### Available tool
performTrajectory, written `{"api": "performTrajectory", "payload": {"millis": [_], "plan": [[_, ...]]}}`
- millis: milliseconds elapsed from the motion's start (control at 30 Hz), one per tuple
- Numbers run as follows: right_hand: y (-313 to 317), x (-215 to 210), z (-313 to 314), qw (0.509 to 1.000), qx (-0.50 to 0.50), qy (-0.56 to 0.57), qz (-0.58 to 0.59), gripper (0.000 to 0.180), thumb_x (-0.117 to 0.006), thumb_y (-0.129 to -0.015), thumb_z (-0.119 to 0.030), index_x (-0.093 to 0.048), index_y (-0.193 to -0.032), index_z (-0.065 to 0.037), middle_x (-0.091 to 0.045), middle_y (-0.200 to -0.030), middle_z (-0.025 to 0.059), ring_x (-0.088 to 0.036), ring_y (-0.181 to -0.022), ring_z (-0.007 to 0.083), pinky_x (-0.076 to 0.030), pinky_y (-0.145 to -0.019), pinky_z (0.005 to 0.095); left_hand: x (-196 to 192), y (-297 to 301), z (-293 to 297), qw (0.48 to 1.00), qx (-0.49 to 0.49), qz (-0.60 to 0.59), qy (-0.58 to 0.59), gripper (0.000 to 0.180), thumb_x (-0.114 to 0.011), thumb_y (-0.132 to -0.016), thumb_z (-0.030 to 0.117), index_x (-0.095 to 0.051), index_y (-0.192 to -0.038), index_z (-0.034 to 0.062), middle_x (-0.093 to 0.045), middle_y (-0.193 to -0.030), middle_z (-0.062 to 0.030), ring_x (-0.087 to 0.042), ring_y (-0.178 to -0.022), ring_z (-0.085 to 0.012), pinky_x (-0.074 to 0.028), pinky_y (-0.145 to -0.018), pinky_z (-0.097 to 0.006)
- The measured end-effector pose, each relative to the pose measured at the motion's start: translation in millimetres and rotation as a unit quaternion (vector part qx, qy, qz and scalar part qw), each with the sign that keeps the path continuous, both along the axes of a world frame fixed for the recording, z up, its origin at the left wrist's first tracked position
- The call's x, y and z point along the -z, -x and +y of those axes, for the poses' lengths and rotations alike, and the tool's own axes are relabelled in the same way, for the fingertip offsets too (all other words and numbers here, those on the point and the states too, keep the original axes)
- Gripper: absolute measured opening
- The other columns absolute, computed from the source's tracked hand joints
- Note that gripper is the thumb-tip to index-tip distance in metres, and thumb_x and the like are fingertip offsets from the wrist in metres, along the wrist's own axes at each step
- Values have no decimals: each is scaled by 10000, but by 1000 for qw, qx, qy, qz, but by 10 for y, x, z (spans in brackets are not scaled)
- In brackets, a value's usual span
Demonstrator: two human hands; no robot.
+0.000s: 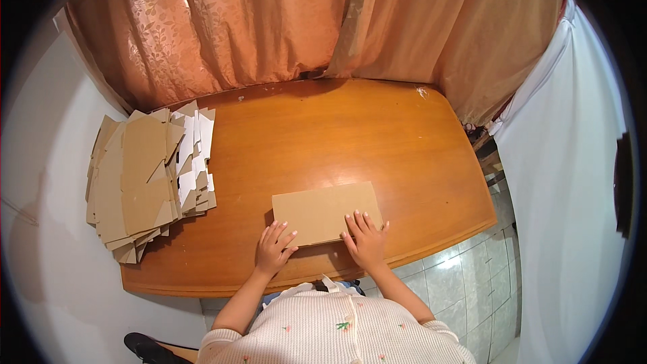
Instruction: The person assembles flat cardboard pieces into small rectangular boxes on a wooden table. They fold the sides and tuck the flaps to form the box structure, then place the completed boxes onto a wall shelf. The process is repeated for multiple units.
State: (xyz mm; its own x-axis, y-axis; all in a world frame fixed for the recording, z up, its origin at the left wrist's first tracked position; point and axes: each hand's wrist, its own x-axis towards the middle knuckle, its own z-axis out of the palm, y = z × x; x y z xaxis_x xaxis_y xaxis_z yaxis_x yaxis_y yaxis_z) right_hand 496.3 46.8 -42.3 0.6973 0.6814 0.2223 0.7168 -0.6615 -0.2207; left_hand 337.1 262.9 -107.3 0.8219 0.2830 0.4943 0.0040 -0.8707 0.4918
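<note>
A glossy orange-brown wooden table (350,135) fills the centre of the view, backed by peach patterned curtains (269,20) and flanked by a white wall (573,162) on the right. At the table's left end lies an untidy stack of flat cardboard pieces (141,182), some brown, some white-faced, overhanging the edge. Near the front edge lies a single flat brown cardboard sheet (323,210). The left hand (273,249) rests flat, fingers spread, at its lower left corner; the right hand (366,239) presses flat on its lower right corner. Neither hand grips anything.
</note>
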Motion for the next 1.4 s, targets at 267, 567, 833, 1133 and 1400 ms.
{"api": "performTrajectory", "payload": {"millis": [267,567,833,1133,1400], "plan": [[-666,-143,383,993,-11,75,96,599,-453,-884,-504,-357,-1399,-214,-295,-1480,93,-254,-1371,278,-116,-1039,676,-34,-54,-26,999,4,-27,36,361,-701,-769,341,-656,-1084,171,-536,-1246,-107,-451,-1201,-362,-391,-969,-483],[-844,-348,554,984,15,126,128,624,-526,-822,-579,-490,-1261,-137,-458,-1325,130,-364,-1284,278,-145,-1045,661,-56,-68,-110,998,-56,-18,12,266,-701,-778,250,-668,-1033,182,-565,-1215,-59,-453,-1217,-319,-325,-990,-528],[-817,-555,451,934,22,304,189,609,-427,-852,-647,-699,-917,-106,-681,-888,120,-648,-876,293,-476,-819,460,-113,-199,-84,986,-156,43,25,213,-575,-875,186,-651,-1072,167,-546,-1245,-64,-391,-1275,-301,-203,-1042,-558],[-255,-190,220,977,45,167,122,613,-327,-955,-488,-672,-695,-52,-657,-713,173,-634,-644,360,-495,-593,448,-244,-197,-237,993,-8,80,90,461,-535,-872,313,-489,-1304,161,-314,-1425,-180,-219,-1337,-416,-126,-1068,-595],[7,-67,202,977,125,22,172,462,-345,-969,-384,-654,-900,-49,-652,-719,196,-642,-683,380,-494,-630,481,-278,78,-454,985,122,106,68,442,-517,-876,279,-492,-1305,178,-295,-1426,-189,-210,-1336,-420,-137,-1071,-590]]}}
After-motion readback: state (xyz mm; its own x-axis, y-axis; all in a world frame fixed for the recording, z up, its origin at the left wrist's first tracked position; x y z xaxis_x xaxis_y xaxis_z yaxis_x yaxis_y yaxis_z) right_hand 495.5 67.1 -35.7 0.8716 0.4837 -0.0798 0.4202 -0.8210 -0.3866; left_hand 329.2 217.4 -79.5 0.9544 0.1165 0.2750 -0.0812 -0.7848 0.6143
